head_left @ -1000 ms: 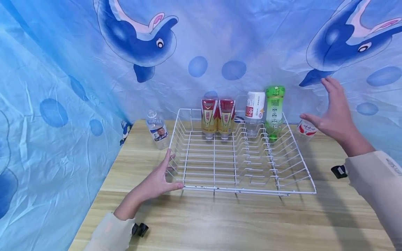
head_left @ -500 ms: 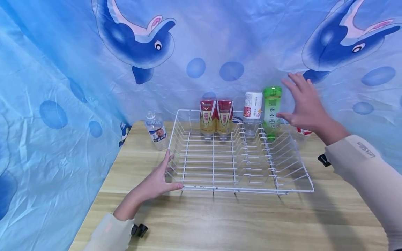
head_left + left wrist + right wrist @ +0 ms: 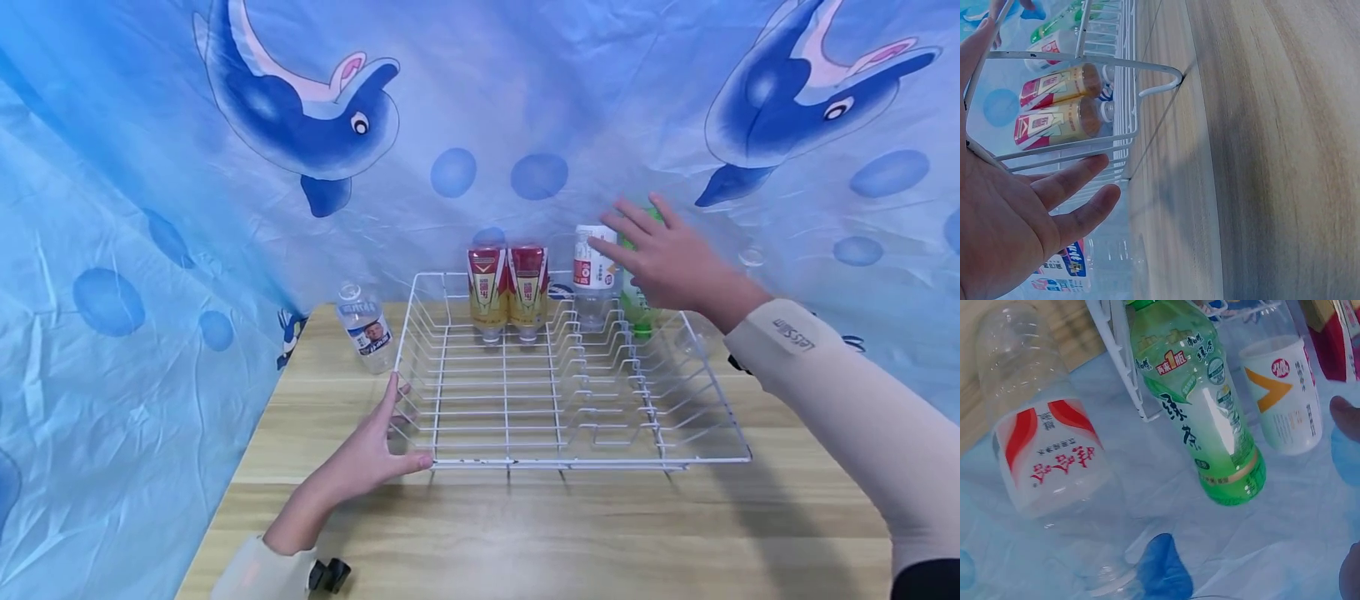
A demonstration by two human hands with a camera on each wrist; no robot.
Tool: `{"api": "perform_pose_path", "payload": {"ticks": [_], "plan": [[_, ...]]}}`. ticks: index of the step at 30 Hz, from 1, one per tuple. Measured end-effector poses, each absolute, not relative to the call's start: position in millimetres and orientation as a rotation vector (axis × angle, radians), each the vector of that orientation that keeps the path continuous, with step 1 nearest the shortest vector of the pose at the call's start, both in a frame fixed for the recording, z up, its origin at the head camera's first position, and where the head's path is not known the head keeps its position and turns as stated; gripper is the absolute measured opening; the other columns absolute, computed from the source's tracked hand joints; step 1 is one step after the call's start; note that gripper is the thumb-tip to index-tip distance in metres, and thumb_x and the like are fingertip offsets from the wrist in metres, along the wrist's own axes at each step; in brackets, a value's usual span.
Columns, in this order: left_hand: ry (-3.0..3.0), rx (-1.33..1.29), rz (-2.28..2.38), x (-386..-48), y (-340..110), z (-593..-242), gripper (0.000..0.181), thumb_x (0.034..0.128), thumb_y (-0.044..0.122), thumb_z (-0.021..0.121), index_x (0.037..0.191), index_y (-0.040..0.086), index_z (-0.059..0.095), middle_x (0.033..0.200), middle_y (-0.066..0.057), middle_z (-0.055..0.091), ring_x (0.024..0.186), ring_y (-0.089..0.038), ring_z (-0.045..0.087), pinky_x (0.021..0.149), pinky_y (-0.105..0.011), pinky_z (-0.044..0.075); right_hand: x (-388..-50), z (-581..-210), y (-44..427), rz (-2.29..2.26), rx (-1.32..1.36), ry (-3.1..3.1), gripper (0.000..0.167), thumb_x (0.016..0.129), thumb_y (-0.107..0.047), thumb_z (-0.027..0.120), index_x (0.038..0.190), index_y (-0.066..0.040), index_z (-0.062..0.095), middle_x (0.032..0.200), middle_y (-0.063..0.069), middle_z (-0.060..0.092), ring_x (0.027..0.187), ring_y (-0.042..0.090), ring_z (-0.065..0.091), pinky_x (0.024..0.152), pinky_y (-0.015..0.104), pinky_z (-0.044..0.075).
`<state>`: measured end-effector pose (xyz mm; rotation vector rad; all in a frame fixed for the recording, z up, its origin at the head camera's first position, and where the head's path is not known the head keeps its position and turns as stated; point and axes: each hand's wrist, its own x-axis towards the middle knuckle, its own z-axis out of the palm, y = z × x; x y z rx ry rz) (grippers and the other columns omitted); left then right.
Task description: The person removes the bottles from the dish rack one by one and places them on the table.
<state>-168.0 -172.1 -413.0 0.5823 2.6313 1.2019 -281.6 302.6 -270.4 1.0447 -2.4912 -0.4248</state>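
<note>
A white wire dish rack (image 3: pixel 585 463) sits on the table. My left hand (image 3: pixel 367 458) touches its front left corner, thumb on the front rim and fingers extended along the side wires. Two red-and-yellow drink bottles (image 3: pixel 487 283) stand cap-down at the rack's back. Beside them are a white-labelled clear bottle (image 3: pixel 593 262) and a green tea bottle (image 3: pixel 1204 412), also cap-down. In the head view my right hand (image 3: pixel 675 262), fingers spread, partly hides the tea bottle. Whether it touches any bottle cannot be told; nothing is in its grip.
An upright clear bottle (image 3: pixel 369 333) with a blue label stands left of the rack. A red-and-white-labelled water bottle (image 3: pixel 1050 447) stands to the right, largely hidden by my right arm in the head view. Behind the wooden table (image 3: pixel 525 542) hangs a blue dolphin-print curtain (image 3: pixel 480 100).
My right hand has swept left from above the red-and-white-labelled bottle to the green tea bottle. The left hand has stayed on the rack corner. The head view has shifted slightly.
</note>
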Motion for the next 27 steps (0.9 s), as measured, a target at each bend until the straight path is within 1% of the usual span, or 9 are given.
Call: {"api": "perform_pose_path", "payload": {"ticks": [1,3,7,10,13,16,20,23,27], "plan": [[2.633,0.579,1.199,-167.8,-171.8,-412.8,0.128,0.0819,0.040,0.084,0.161,0.012,-0.013,0.166,-0.016,0.018,0.131,-0.036,0.051,0.106,-0.059,0.042,-283.6,-270.8,300.9,-0.453,1.071,-2.470,0.080,0.079,0.001,0.072,0.154,-0.012,0.044,0.161,0.022,0.027,0.151,0.041,0.013,0.120,0.062,0.005],[2.636,0.574,1.193,-167.8,-171.5,-412.7,0.128,0.0821,0.039,0.084,0.161,0.012,-0.013,0.166,-0.015,0.018,0.131,-0.036,0.051,0.106,-0.060,0.041,-288.1,-272.8,297.3,-0.535,1.110,-2.443,0.081,0.078,0.004,0.072,0.153,-0.014,0.046,0.161,0.022,0.027,0.151,0.042,0.014,0.120,0.062,0.004],[2.641,0.564,1.186,-167.2,-171.8,-412.0,0.129,0.0810,0.044,0.084,0.161,0.013,-0.013,0.166,-0.014,0.018,0.131,-0.035,0.052,0.108,-0.060,0.039,-295.9,-277.9,289.8,-0.752,1.161,-2.423,0.084,0.078,0.002,0.076,0.153,-0.018,0.045,0.162,0.021,0.027,0.151,0.042,0.013,0.120,0.061,-0.002],[2.644,0.562,1.177,-166.4,-171.9,-412.0,0.131,0.0797,0.050,0.083,0.161,0.013,-0.012,0.166,-0.014,0.018,0.131,-0.035,0.052,0.109,-0.061,0.037,-300.8,-282.5,286.0,-0.918,1.186,-2.397,0.085,0.078,0.000,0.078,0.154,-0.019,0.043,0.162,0.018,0.029,0.151,0.041,0.015,0.119,0.063,-0.001],[2.649,0.555,1.162,-165.7,-172.1,-413.2,0.131,0.0794,0.052,0.083,0.161,0.014,-0.013,0.167,-0.013,0.017,0.132,-0.034,0.052,0.109,-0.061,0.036,-304.4,-285.3,282.9,-1.023,1.215,-2.368,0.086,0.078,0.002,0.079,0.154,-0.019,0.044,0.161,0.016,0.032,0.151,0.040,0.018,0.119,0.065,0.004],[2.641,0.542,1.173,-165.1,-172.5,-415.3,0.131,0.0798,0.048,0.084,0.161,0.016,-0.014,0.167,-0.012,0.017,0.132,-0.033,0.051,0.110,-0.060,0.037,-308.6,-286.2,279.7,-1.079,1.249,-2.334,0.084,0.077,0.004,0.081,0.150,-0.018,0.048,0.159,0.015,0.036,0.150,0.039,0.022,0.119,0.065,0.005],[2.637,0.547,1.209,-167.0,-172.0,-415.0,0.130,0.0803,0.042,0.085,0.161,0.018,-0.014,0.167,-0.012,0.018,0.133,-0.034,0.050,0.109,-0.061,0.037,-318.5,-285.5,276.4,-1.134,1.252,-2.285,0.082,0.074,0.005,0.084,0.146,-0.019,0.052,0.158,0.015,0.038,0.149,0.039,0.022,0.118,0.065,0.001],[2.641,0.551,1.213,-167.5,-171.7,-413.3,0.131,0.0800,0.045,0.085,0.161,0.018,-0.014,0.167,-0.012,0.017,0.133,-0.035,0.050,0.109,-0.062,0.036,-324.3,-288.3,276.3,-1.149,1.255,-2.267,0.084,0.072,0.003,0.086,0.146,-0.021,0.052,0.158,0.015,0.038,0.150,0.039,0.021,0.118,0.064,-0.001],[2.623,0.552,1.202,-165.4,-171.4,-413.3,0.132,0.0787,0.052,0.083,0.161,0.017,-0.014,0.167,-0.013,0.016,0.134,-0.036,0.049,0.110,-0.062,0.035,-326.3,-298.6,278.3,-1.129,1.288,-2.280,0.084,0.072,0.002,0.088,0.145,-0.020,0.052,0.156,0.015,0.040,0.149,0.040,0.024,0.118,0.066,0.001]]}}
